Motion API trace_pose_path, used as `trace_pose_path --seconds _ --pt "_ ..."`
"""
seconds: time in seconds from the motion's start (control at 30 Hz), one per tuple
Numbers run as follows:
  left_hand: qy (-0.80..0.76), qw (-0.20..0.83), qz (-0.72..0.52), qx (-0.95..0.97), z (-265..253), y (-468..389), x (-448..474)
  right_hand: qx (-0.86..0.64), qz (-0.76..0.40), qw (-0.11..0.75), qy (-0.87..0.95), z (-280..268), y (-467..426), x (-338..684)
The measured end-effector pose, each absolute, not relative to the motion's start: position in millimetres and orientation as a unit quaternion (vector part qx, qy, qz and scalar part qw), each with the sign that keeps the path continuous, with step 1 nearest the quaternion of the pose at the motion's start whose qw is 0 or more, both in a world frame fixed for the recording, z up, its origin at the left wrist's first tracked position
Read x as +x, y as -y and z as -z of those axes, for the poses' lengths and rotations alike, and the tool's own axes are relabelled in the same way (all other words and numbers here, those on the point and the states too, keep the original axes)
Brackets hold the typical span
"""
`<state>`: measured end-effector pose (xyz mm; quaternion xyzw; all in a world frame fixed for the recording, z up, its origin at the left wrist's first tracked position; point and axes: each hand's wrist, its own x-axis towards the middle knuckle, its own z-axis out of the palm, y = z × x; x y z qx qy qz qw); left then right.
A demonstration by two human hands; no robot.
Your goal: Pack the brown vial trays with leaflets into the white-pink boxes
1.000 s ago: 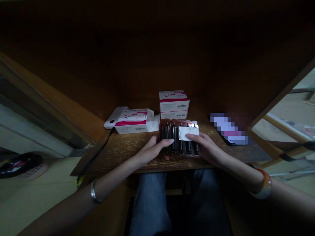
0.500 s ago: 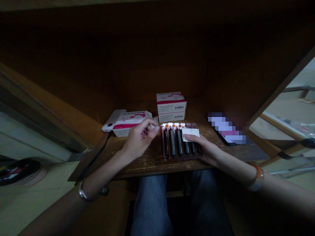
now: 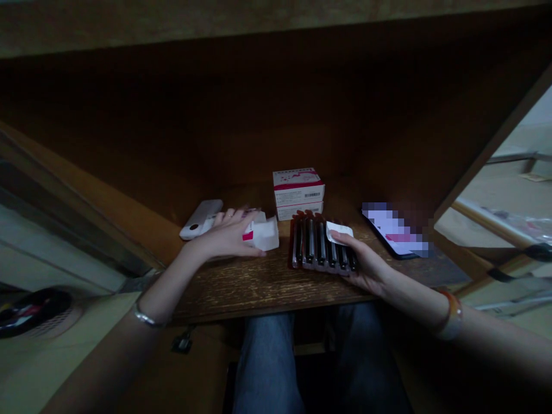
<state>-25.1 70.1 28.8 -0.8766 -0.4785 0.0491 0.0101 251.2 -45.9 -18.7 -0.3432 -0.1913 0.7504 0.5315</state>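
Note:
My right hand (image 3: 366,264) grips a clear plastic tray of dark oral-liquid vials (image 3: 317,244) by its right end, with the thumb pressing a small white paper (image 3: 338,231) onto it. My left hand (image 3: 226,233) is wrapped over a white and pink medicine box (image 3: 265,234), fingers across the top and thumb along the near side. The box's right end flap stands open, and most of its top is hidden under the hand. Just behind the tray, two medicine boxes (image 3: 299,192) of the same design are stacked.
A white device with a round dark spot (image 3: 196,221) lies left of the held box. At the right, a phone (image 3: 394,233) with a lit, blurred screen rests on the wooden shelf (image 3: 241,296). Wooden side walls and an upper board enclose the space. A basket (image 3: 43,310) stands on the floor at left.
My left hand has moved left and down onto the medicine box, closing over it; the box is turned so its open end shows. The vial tray has tilted slightly in my right hand.

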Motion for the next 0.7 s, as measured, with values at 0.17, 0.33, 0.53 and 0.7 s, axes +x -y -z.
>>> trace_pose_path --seconds 0.17,0.33,0.53,0.7 --pt "0.435 -0.026 -0.103 -0.894 -50.9 -30.3 -14.2 -0.344 -0.741 0.541 0.199 14.1 47.9 252.3" --pt "0.421 -0.039 -0.067 -0.903 -60.2 6.7 11.4 -0.375 -0.705 0.546 0.252 7.2 50.9 254.4" --pt "0.391 0.033 0.050 -0.918 -50.2 24.4 35.1 -0.418 -0.580 0.617 0.329 2.4 54.9 256.2" --pt "0.380 0.123 0.114 -0.909 -41.9 27.9 41.5 -0.472 -0.525 0.618 0.345 -3.0 62.8 252.8"
